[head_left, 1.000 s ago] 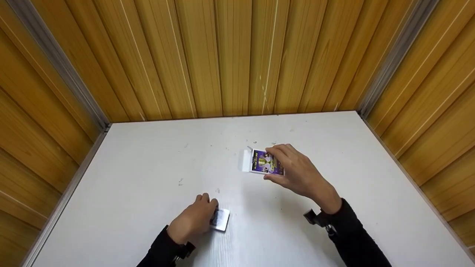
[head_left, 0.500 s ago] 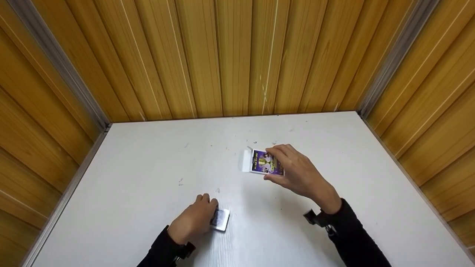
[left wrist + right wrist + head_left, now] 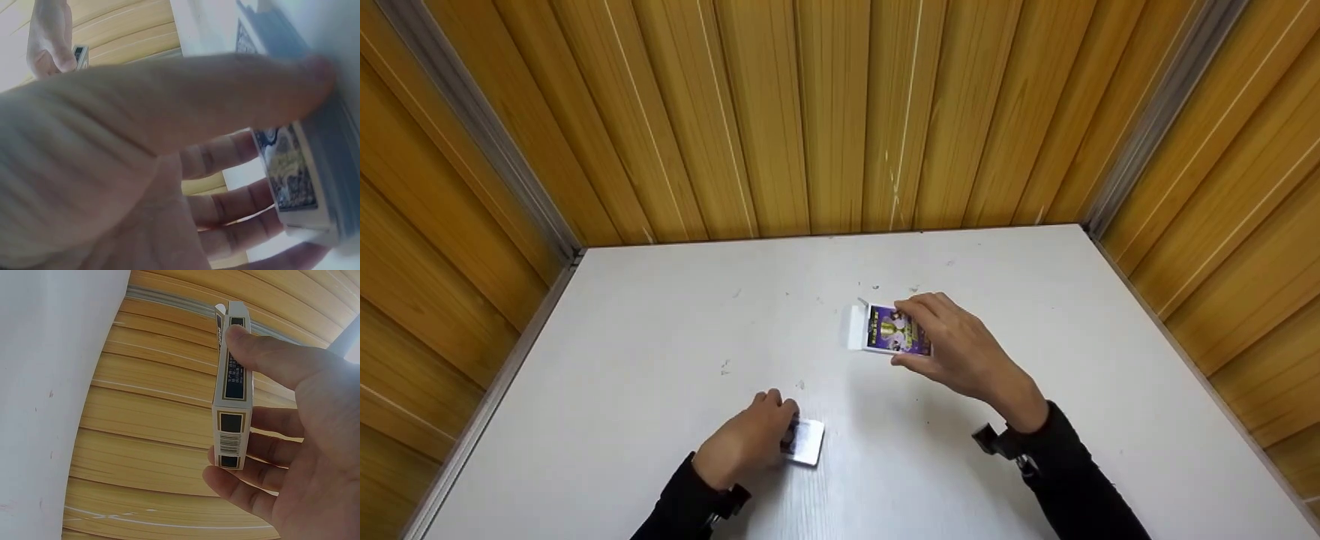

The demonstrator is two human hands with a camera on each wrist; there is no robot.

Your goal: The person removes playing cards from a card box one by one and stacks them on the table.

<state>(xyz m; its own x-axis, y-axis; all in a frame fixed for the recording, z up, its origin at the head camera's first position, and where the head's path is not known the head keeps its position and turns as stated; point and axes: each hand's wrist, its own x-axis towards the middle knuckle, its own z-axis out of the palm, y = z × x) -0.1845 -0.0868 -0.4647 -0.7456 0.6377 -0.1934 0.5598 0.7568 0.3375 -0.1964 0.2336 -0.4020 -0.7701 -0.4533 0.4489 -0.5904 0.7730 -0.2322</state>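
Observation:
On the near part of the white table, my left hand (image 3: 746, 441) grips a deck of playing cards (image 3: 808, 442) by its left side. The left wrist view shows the thumb laid across the edges of the stacked cards (image 3: 337, 163), with the other fingers at the opposite side. Farther right, my right hand (image 3: 966, 351) holds a purple card box (image 3: 889, 328) with a gold cup printed on it. Its white end flap (image 3: 856, 328) stands open, toward the left. Thumb and fingers pinch the narrow box (image 3: 232, 388) from opposite sides in the right wrist view, above the table.
The white tabletop (image 3: 660, 322) has small scuff marks (image 3: 725, 367). Yellow wood-look panels (image 3: 825, 120) wall it in at the back and both sides, with grey metal strips (image 3: 1155, 105) in the corners. Dark camera mounts (image 3: 997, 441) sit at the wrists.
My left hand has shifted very slightly to the left, showing a bit more of the deck's top card. The right hand and card box stay nearly still.

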